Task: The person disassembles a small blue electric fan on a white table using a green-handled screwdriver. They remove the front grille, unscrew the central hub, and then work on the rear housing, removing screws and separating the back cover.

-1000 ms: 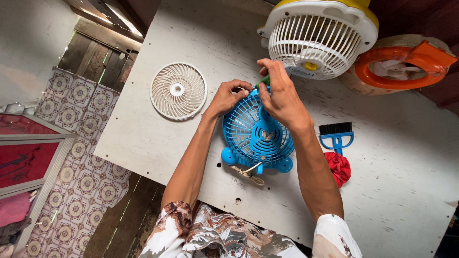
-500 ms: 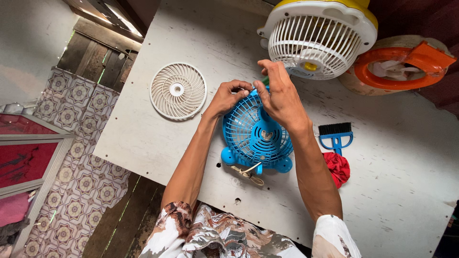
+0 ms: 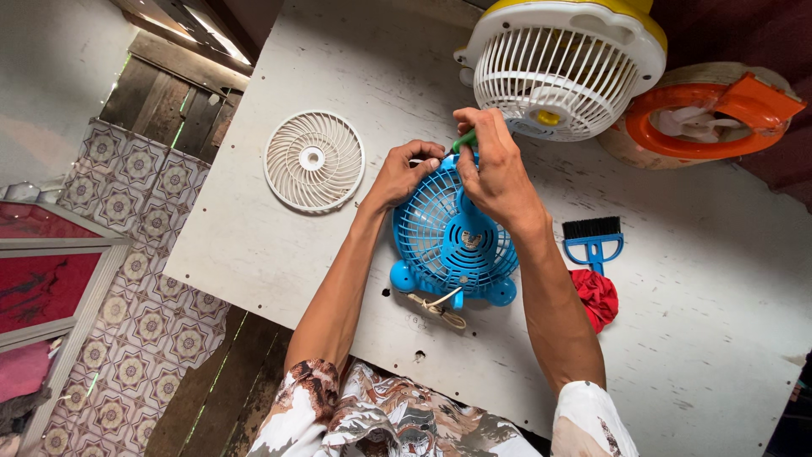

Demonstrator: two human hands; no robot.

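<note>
Head view | left hand (image 3: 408,173) gripping blue fan (image 3: 452,241) rim | right hand (image 3: 495,165) clenched on green-handled tool (image 3: 463,140)

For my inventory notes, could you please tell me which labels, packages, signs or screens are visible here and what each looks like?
Sticker: at the hub of the blue fan, below the right hand; small, roundish, pale with darker marks.
No packages, signs or screens show.
</note>
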